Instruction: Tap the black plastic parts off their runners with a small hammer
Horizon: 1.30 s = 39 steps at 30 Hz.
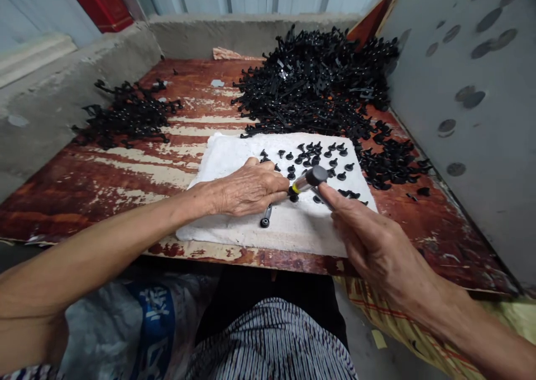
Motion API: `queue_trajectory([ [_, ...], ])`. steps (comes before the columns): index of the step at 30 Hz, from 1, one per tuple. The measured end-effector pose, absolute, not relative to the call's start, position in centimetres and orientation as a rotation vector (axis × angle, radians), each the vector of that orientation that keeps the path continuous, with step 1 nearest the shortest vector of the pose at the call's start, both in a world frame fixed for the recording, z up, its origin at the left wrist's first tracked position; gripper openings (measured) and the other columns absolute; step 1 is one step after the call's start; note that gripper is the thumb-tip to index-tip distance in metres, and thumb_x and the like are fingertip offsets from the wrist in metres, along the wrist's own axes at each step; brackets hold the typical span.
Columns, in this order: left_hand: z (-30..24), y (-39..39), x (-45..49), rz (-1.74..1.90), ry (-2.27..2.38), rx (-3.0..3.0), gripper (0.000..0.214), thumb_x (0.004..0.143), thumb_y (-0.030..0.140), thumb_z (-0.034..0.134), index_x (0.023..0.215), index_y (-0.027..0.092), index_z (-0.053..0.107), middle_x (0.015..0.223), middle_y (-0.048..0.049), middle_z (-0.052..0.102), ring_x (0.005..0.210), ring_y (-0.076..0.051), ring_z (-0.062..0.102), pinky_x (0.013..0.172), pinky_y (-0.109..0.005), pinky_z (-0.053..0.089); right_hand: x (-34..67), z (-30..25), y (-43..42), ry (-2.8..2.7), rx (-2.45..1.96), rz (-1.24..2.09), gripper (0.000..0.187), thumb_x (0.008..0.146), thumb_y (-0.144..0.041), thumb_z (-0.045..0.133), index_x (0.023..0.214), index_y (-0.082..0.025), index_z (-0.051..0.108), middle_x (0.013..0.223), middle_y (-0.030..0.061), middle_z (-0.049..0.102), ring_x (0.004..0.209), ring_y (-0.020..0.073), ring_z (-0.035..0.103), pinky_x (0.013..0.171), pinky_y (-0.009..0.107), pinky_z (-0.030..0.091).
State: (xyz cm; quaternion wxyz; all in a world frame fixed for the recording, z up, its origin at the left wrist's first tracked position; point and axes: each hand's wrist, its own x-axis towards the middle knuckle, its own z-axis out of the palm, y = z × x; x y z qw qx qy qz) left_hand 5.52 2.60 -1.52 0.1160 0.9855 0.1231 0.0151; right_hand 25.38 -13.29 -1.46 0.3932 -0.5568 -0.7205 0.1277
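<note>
On the white cloth [234, 229], my left hand [255, 184] is closed with its fingers bent over a small black rod [265, 219]. The rod's round end sticks out below the fingers; its other end is hidden. My right hand [360, 218] is wrapped round the handle of a small mallet [307, 181], which has a metal body, a black face and a yellow ring. The mallet's far end is close to my left fingertips; whether it touches anything cannot be made out. Several small black studs with round bases [341, 176] stand or lie beyond the hands.
A large heap of black rods [310, 84] lies at the back, with a smaller pile [129, 112] at the left. Loose black pieces [393, 162] spread on the right of the worn red tabletop [104, 190]. A spotted grey panel [469, 117] borders the right side.
</note>
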Motion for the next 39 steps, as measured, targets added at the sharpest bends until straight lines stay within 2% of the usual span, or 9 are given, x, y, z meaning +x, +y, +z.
queue_trajectory([
  [4,-1.1,2.7,5.0,0.081,0.401,2.832,0.033,0.098,0.034,0.030,0.075,0.019,0.048,0.074,-0.0019,0.054,0.076,-0.017,0.044,0.075,-0.036,0.032,25.5,-1.9,-13.5,-1.496,-1.537,0.519,0.043,0.092,-0.024,0.050,0.135,-0.025,0.051,0.085,0.0042,0.064,0.066,0.0151,0.062,0.051,0.026,0.053],
  [8,0.4,2.8,4.4,0.103,0.524,2.509,0.033,0.096,0.036,0.033,0.072,0.018,0.048,0.069,0.0010,0.046,0.066,-0.013,0.041,0.065,-0.028,0.034,24.9,-2.0,-13.8,-1.078,-1.417,1.013,0.030,0.089,-0.038,0.058,0.116,-0.025,0.056,0.058,-0.0074,0.043,0.039,0.0072,0.036,0.032,0.018,0.034],
  [12,1.6,2.3,4.0,0.097,0.567,2.138,0.032,0.092,0.039,0.041,0.074,0.016,0.054,0.066,0.0029,0.045,0.060,-0.010,0.038,0.057,-0.024,0.031,23.9,-2.5,-13.5,-0.842,-1.269,1.289,0.025,0.081,-0.042,0.068,0.091,-0.022,0.057,0.053,-0.0105,0.033,0.036,0.0045,0.029,0.028,0.015,0.031],
  [20,2.2,1.3,3.9,0.095,0.573,1.921,0.030,0.089,0.037,0.046,0.073,0.015,0.057,0.064,0.0020,0.047,0.059,-0.010,0.040,0.057,-0.024,0.031,22.3,-2.1,-12.3,-0.736,-1.124,1.352,0.030,0.073,-0.041,0.074,0.087,-0.020,0.057,0.067,-0.0053,0.057,0.036,0.0021,0.034,0.027,0.015,0.033],
  [24,2.6,-0.1,4.4,0.009,0.526,2.122,0.033,0.093,0.038,0.040,0.073,0.016,0.054,0.063,0.0033,0.044,0.059,-0.010,0.039,0.057,-0.024,0.032,21.4,-2.1,-11.6,-0.726,-1.060,1.392,0.032,0.072,-0.043,0.075,0.078,-0.018,0.056,0.069,-0.0047,0.057,0.036,0.0015,0.035,0.027,0.014,0.031],
  [29,2.2,-2.3,5.0,0.020,0.447,2.634,0.029,0.097,0.029,0.034,0.081,0.017,0.055,0.075,-0.0011,0.054,0.074,-0.015,0.049,0.074,-0.031,0.037,21.0,-2.5,-11.3,-0.619,-1.031,1.490,0.032,0.066,-0.037,0.080,0.078,-0.017,0.058,0.062,-0.0063,0.054,0.036,0.0014,0.033,0.026,0.013,0.031],
  [33,1.4,-3.3,5.0,0.278,0.553,2.940,0.017,0.093,0.025,0.043,0.089,0.018,0.059,0.093,-0.0080,0.061,0.093,-0.023,0.050,0.087,-0.041,0.036,21.2,-2.7,-11.4,-0.571,-1.040,1.472,0.029,0.065,-0.033,0.080,0.075,-0.016,0.059,0.057,-0.0078,0.049,0.036,0.0016,0.033,0.026,0.013,0.031],
  [36,1.1,-4.1,4.4,0.760,0.834,2.870,0.015,0.087,0.027,0.052,0.099,0.018,0.056,0.110,-0.0121,0.057,0.106,-0.026,0.048,0.091,-0.044,0.038,21.3,-2.7,-11.4,-0.551,-1.041,1.414,0.027,0.067,-0.033,0.079,0.075,-0.017,0.059,0.060,-0.0071,0.050,0.037,0.0019,0.034,0.026,0.012,0.031],
  [39,0.9,-4.9,3.5,1.023,1.182,2.389,0.017,0.085,0.032,0.056,0.096,0.020,0.052,0.094,-0.0064,0.057,0.089,-0.020,0.054,0.079,-0.036,0.045,21.4,-2.6,-11.4,-0.531,-1.042,1.369,0.028,0.067,-0.033,0.079,0.076,-0.017,0.059,0.065,-0.0057,0.052,0.040,0.0023,0.035,0.027,0.012,0.033],
])
